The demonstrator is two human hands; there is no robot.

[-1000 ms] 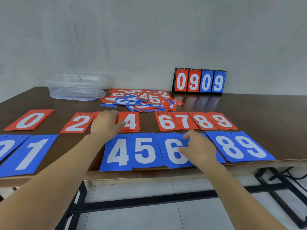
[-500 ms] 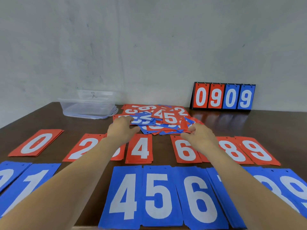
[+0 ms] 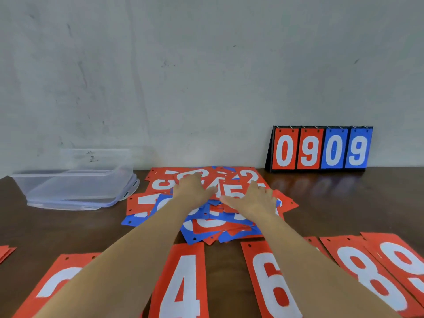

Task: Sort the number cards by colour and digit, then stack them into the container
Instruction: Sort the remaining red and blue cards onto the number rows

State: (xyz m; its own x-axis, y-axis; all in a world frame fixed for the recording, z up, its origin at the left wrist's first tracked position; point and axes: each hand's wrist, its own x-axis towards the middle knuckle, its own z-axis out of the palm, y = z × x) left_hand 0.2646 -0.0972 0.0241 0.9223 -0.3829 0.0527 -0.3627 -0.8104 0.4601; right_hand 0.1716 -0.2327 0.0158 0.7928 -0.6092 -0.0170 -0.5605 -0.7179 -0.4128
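Along the near edge of the tabletop lie sorted red piles: red 4 [image 3: 181,283], red 6 [image 3: 270,281], red 8 [image 3: 371,276] and red 9 [image 3: 410,260], the last cut off by the frame. The left forearm covers most of another red card, so its digit cannot be read.

Mid-table sits the mixed pile [image 3: 206,223], with both hands on it. The right hand [image 3: 254,198] rests flat with its fingers spread. The left hand [image 3: 191,189] lies over the far cards, and whether its fingertips pinch one cannot be told.

The red 5 [image 3: 231,191] lies uppermost between the hands and probably suits the gap between 4 and 6. The person would do well to lift one card at a time while the other palm steadies the heap (thin cards slide easily). The buried digits are mostly hidden.

The container [image 3: 73,187] stands at the far left corner. A scoreboard [image 3: 321,149] stands against the wall at the far right.
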